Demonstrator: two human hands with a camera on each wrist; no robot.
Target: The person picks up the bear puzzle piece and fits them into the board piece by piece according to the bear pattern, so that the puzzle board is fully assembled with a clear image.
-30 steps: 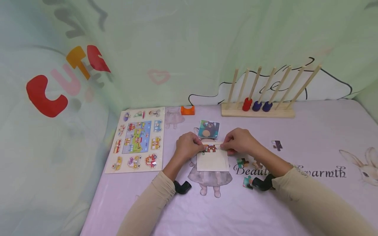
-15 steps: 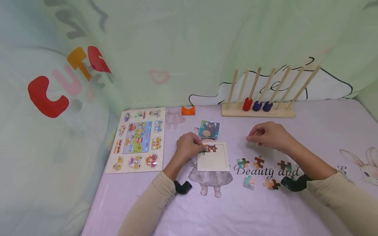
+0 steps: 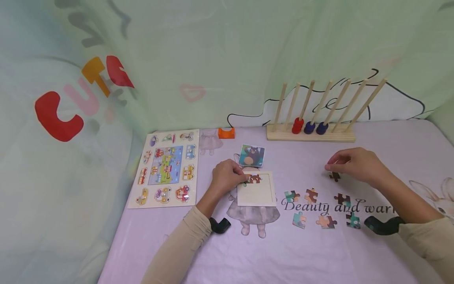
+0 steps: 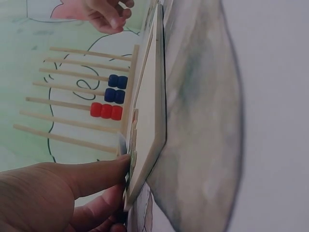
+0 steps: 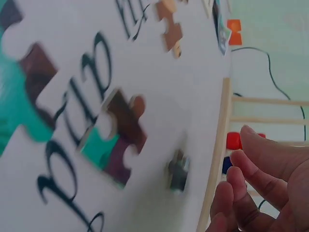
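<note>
My left hand (image 3: 227,175) grips the upper left corner of a pale wooden board (image 3: 257,197). Its thumb lies on the pieces there, and the fingers sit behind the edge in the left wrist view. Joined brown bear pieces (image 3: 254,178) lie along the board's top. Over a small dark puzzle piece (image 3: 335,177) hovers my right hand (image 3: 354,163), holding nothing, its fingers loosely bent; the right wrist view shows a gap between that hand (image 5: 268,186) and the piece (image 5: 178,171). Several loose pieces lie between board and right hand, among them a brown-and-green one (image 3: 342,198).
A bear picture card (image 3: 251,156) lies behind the board. At the left is a vehicle puzzle board (image 3: 191,189). An orange block (image 3: 226,133) and a wooden peg rack (image 3: 310,136) with red and blue beads stand at the back.
My right hand has left the board's upper right corner and moved right to above the dark piece, uncovering loose pieces on the table. The left hand has stayed at the board.
</note>
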